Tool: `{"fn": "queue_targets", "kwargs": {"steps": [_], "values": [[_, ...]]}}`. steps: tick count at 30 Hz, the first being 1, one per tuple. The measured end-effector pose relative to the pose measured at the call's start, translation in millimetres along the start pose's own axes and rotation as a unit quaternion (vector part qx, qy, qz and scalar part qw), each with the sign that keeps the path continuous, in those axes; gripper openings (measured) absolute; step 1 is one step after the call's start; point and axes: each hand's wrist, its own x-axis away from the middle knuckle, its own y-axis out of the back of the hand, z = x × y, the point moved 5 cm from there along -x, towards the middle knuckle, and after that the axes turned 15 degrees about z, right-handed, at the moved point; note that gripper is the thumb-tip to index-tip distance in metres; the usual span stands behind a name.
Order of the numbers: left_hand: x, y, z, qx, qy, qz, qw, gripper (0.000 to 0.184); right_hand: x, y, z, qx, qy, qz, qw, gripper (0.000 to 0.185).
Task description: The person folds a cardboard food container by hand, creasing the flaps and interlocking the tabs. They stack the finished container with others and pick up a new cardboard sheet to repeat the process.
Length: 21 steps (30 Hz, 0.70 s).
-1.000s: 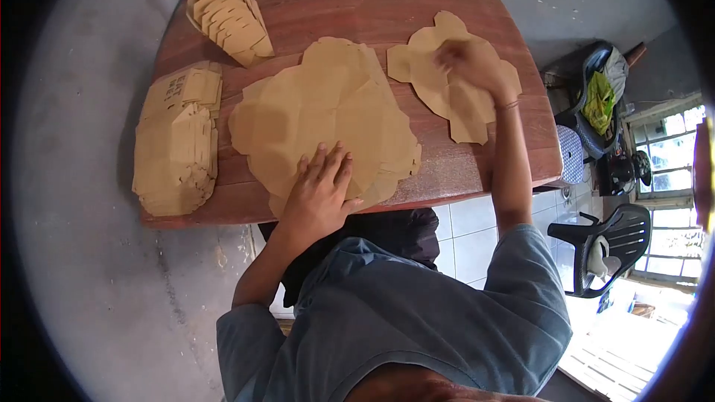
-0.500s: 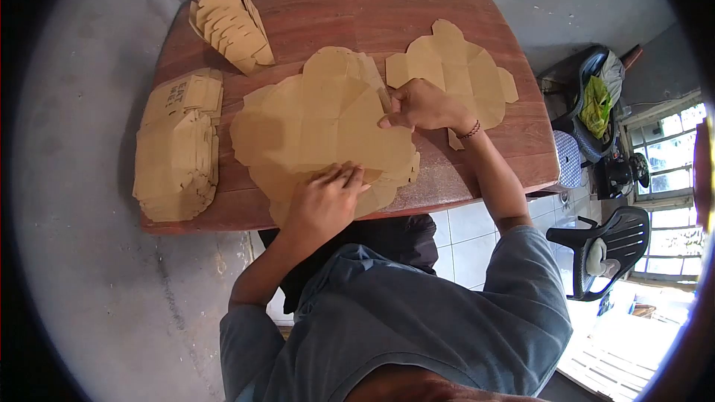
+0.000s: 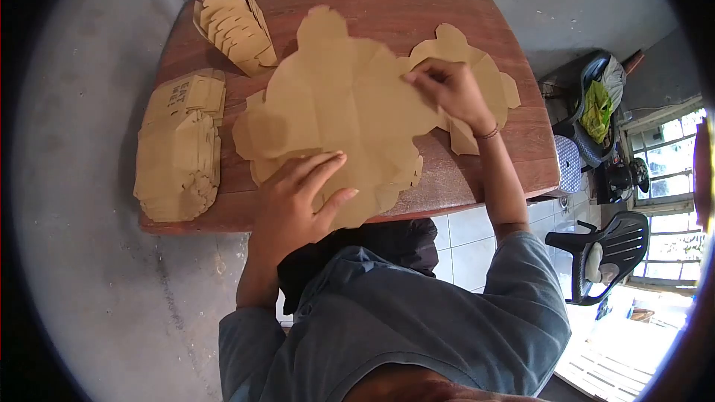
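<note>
A flat brown cardboard cutout [image 3: 339,97] with rounded flaps is lifted at its right side over a pile of similar sheets [image 3: 261,134]. My right hand [image 3: 450,93] pinches its upper right edge, fingers closed. My left hand [image 3: 298,197] rests at the near left part of the cutout, thumb and fingers apart, palm down. Another flat cutout [image 3: 484,78] lies at the right, partly covered by the lifted one and by my right hand.
At the table's left edge lies a stack of flattened cardboard [image 3: 179,149] with dark lettering. Nested folded pieces [image 3: 234,26] stand at the back left of the wooden table [image 3: 387,0]. Chairs [image 3: 611,253] stand on the floor to the right.
My right hand came from the right cutout to the pile, took hold of the top sheet and moved right and up with it. My left hand shifted left and its fingers spread.
</note>
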Motion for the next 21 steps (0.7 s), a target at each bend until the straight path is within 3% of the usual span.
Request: {"fn": "queue_targets", "kwargs": {"steps": [1,3,6,8,11,14,21], "values": [[2,3,2,0.022,0.007,-0.005,1.000,0.041,2,10,-9,-0.066,-0.067,-0.010,0.995,0.015],[4,6,6,0.042,0.012,-0.008,0.999,0.043,10,42,-10,-0.074,-0.112,-0.023,0.991,0.017],[3,-5,12,0.038,0.003,0.039,0.999,0.050,27,100,-61,0.003,-0.094,-0.117,0.989,0.018],[1,-24,19,0.015,-0.017,0.110,0.994,0.058,47,136,-94,0.202,-0.145,-0.180,0.952,0.023],[0,-49,29,-0.009,-0.019,0.157,0.987,0.065,71,157,-158,0.207,-0.221,-0.125,0.945,0.029],[-3,-61,25,-0.083,-0.011,0.157,0.984,0.066,82,161,-206,0.239,-0.226,-0.093,0.940,0.030],[15,-96,16,-0.224,-0.027,0.163,0.961,0.055,74,158,-194,0.311,-0.300,-0.143,0.890,0.030]]}}
